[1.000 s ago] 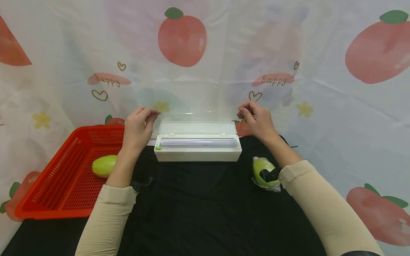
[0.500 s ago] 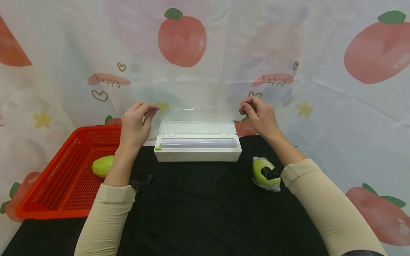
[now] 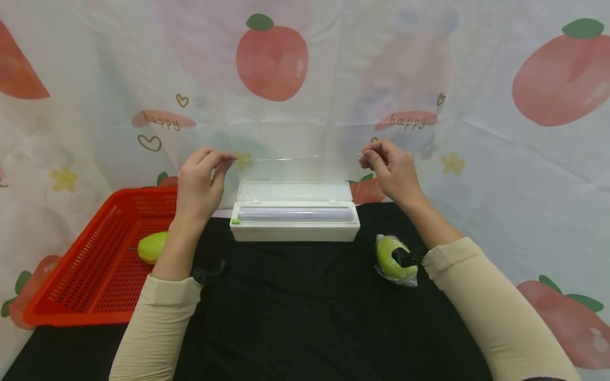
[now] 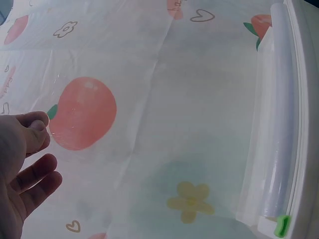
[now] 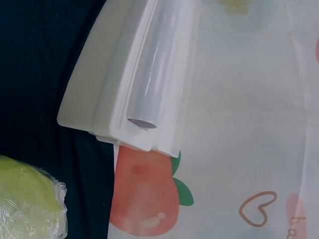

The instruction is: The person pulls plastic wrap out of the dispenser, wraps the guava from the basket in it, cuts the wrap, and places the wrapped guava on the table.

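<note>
A thin clear sheet of cling film (image 3: 286,159) stretches up from an open white dispenser box (image 3: 295,233), above its raised lid (image 3: 294,191). My left hand (image 3: 197,182) pinches the film's left end between thumb and forefinger; in the left wrist view this hand (image 4: 27,169) has its lower fingers loosely bent. The film's right end is pinched by my right hand (image 3: 393,172), which is out of the right wrist view. Inside the box lies the film roll (image 3: 295,214). A green fruit wrapped in film (image 3: 392,256) rests near my right wrist, partly covered by a black strap.
At the left stands a red slotted plastic basket (image 3: 100,286) with an unwrapped green fruit (image 3: 151,247) in it, partly behind my left forearm. Black cloth (image 3: 295,312) covers the table. A fruit-printed curtain (image 3: 324,106) hangs close behind the box.
Both hands have risen and spread slightly apart, drawing the film's edge higher above the box. Box, basket and wrapped fruit have stayed put.
</note>
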A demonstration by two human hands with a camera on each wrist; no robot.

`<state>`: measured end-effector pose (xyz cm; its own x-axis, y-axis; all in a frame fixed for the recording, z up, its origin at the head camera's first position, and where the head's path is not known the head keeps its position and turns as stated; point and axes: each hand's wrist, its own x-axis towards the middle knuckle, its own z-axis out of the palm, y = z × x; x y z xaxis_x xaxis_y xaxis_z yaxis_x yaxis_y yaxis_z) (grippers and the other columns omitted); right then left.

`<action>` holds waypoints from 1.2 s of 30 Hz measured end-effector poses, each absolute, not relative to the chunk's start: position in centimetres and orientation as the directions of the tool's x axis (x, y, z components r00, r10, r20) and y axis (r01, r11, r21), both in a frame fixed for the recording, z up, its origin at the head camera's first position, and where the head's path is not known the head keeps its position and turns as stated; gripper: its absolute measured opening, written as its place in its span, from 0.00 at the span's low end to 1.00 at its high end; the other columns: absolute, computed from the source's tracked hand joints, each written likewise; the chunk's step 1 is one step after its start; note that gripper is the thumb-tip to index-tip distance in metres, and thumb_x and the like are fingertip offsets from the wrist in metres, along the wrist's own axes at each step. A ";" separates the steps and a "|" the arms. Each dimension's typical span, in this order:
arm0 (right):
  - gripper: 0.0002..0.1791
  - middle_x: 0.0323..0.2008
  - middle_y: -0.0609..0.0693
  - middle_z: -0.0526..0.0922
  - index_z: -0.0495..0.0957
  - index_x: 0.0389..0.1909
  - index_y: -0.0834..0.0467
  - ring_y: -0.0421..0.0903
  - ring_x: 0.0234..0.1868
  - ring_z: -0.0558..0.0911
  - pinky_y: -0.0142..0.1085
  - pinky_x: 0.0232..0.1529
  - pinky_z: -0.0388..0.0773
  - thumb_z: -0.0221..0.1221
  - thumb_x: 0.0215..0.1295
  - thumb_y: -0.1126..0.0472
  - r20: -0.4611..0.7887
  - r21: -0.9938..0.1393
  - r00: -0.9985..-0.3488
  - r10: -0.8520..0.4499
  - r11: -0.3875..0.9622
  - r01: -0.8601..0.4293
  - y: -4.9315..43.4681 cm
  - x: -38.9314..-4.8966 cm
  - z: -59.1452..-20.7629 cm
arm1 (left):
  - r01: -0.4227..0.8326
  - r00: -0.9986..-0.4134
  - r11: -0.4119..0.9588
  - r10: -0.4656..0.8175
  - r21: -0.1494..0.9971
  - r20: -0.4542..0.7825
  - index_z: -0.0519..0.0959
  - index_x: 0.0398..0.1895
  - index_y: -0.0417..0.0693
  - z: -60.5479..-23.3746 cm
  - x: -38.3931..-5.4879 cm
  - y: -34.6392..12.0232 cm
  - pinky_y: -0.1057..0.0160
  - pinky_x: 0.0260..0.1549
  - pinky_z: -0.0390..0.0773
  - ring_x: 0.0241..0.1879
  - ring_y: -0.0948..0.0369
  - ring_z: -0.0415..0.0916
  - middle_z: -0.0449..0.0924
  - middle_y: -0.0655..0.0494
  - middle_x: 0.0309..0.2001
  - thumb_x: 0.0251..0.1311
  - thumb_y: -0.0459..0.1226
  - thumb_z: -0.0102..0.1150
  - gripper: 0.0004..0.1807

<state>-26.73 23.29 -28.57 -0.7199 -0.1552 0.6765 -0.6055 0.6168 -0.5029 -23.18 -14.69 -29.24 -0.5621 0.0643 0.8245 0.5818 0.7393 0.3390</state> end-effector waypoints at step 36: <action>0.10 0.34 0.55 0.87 0.80 0.44 0.65 0.34 0.33 0.83 0.25 0.38 0.78 0.56 0.74 0.61 0.738 -0.487 -0.654 -0.166 0.540 -0.687 22.9 -25.5 -25.7 | 0.601 -0.500 0.726 0.014 0.335 0.866 0.87 0.42 0.43 -26.9 -21.1 -14.7 0.59 0.41 0.74 0.38 0.53 0.74 0.81 0.47 0.38 0.67 0.38 0.59 0.10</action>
<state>-25.47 22.94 -25.71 -0.6542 -0.1663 0.7378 -0.6865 0.5398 -0.4871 -21.07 -14.71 -26.88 -0.4996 0.0142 0.8661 0.6006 0.7262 0.3345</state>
